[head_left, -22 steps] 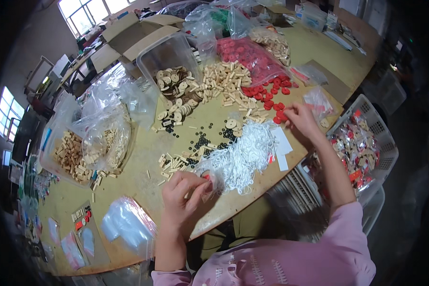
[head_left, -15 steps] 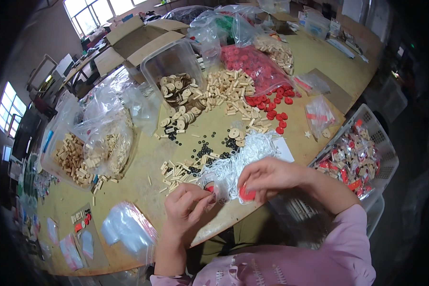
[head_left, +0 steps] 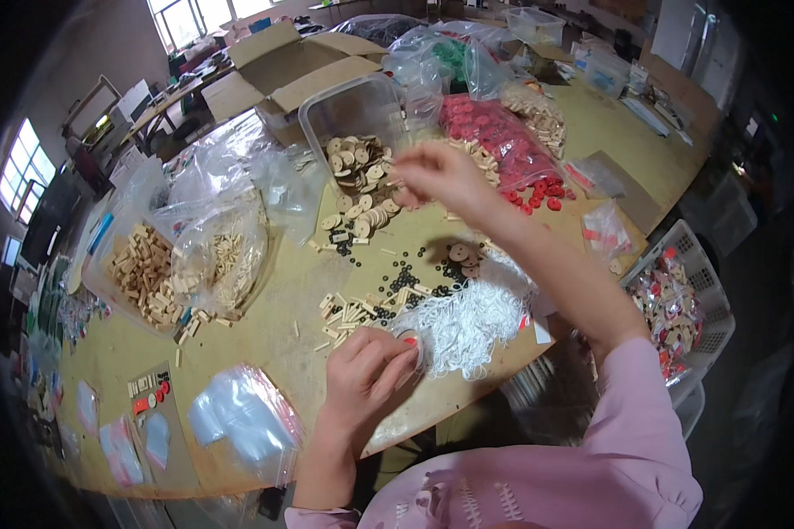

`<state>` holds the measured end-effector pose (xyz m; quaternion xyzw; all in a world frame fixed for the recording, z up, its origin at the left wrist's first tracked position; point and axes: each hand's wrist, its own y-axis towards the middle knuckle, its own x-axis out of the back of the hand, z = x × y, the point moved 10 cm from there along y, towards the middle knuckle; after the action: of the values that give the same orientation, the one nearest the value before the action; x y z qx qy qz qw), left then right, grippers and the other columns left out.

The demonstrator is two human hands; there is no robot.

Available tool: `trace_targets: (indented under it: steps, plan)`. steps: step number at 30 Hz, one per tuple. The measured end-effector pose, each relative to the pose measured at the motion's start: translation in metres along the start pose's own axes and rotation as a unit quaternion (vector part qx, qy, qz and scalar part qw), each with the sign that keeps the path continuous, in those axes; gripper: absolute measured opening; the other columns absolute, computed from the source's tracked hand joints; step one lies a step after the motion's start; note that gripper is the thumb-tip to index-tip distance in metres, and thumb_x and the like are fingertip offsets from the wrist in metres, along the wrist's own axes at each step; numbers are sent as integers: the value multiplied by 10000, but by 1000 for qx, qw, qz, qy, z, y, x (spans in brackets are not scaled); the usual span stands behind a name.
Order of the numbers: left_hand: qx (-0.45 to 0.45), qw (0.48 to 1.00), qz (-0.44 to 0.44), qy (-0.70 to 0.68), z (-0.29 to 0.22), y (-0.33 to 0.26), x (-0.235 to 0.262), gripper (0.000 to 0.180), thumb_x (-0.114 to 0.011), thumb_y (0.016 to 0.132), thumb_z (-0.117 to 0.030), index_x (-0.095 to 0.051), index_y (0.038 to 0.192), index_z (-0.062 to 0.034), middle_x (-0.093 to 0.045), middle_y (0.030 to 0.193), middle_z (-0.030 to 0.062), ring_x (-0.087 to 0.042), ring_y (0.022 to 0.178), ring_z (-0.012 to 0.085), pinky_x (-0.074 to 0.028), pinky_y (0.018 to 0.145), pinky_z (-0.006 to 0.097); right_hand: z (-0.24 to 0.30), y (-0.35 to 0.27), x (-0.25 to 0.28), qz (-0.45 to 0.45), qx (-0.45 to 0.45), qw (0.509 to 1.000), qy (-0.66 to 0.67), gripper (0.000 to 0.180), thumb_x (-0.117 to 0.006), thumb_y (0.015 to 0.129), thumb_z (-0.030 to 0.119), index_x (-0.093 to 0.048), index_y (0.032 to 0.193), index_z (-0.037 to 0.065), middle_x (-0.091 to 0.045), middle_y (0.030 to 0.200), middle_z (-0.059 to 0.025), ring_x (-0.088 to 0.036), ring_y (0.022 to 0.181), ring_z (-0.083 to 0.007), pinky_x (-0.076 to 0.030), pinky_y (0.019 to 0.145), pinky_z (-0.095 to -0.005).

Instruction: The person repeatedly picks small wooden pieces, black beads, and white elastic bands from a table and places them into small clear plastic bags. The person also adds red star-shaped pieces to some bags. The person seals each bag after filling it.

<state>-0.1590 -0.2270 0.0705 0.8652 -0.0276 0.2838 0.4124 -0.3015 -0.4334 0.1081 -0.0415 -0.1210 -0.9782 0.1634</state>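
Note:
My left hand (head_left: 368, 368) is closed in a pinch on a small clear plastic bag (head_left: 417, 356) beside the heap of white strings (head_left: 472, 331). A bit of red (head_left: 409, 341) shows at the bag, close to the fingertips. Farther out, my right hand (head_left: 443, 181) hovers over the table between the round wooden discs (head_left: 362, 166) and the pile of small wooden blocks (head_left: 476, 157). Its fingers are loosely bent and apart, with nothing visible in them. The right hand and forearm hide part of the block pile.
Red discs (head_left: 538, 194) spill from a clear bag (head_left: 494, 132). Black rings (head_left: 403, 280) and wooden sticks (head_left: 348, 313) lie mid-table. A clear tub (head_left: 348, 101) lies tipped at the back. Flat plastic bags (head_left: 247, 419) lie front left; a filled white basket (head_left: 719, 309) stands at right.
My right hand has moved away from the left one, far out over the wooden pieces, and the red disc it held no longer shows in it. The left hand keeps hold of the bag.

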Motion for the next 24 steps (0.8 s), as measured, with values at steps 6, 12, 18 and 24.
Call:
trace_targets:
  steps: [6,12,18,24]
  plan:
    - [-107,992,-19,69,-28,4,0,197,-802,716,34,-703,867,-45,-653,838,92,-653,734,269,-534,634,349,-68,-147,8,-32,-94,995,14,152,-607,996,67,-700,1084,-17,-733,897,-78,-687,725,-94,-576,670,-255]
    - [52,995,-77,-24,-4,2,24,218,-764,784,72,-673,959,-20,-648,881,88,-626,802,238,-502,739,332,-65,-246,10,-2,-120,991,-61,139,-610,998,79,-713,1077,29,-723,867,-39,-681,705,-75,-563,629,-244]
    - [38,976,-178,-122,9,-15,43,79,-719,888,51,-664,929,10,-645,915,86,-596,850,204,-477,798,301,-73,-293,47,-74,-105,978,-162,150,-615,971,41,-725,1070,18,-721,845,-27,-681,694,-79,-552,650,-240]
    - [66,996,-66,-4,5,-4,26,43,-703,914,24,-663,910,10,-643,860,64,-578,730,155,-482,714,270,-100,-293,129,-207,-141,936,-247,151,-610,982,78,-732,1023,-1,-722,815,-25,-665,707,-74,-544,660,-252]
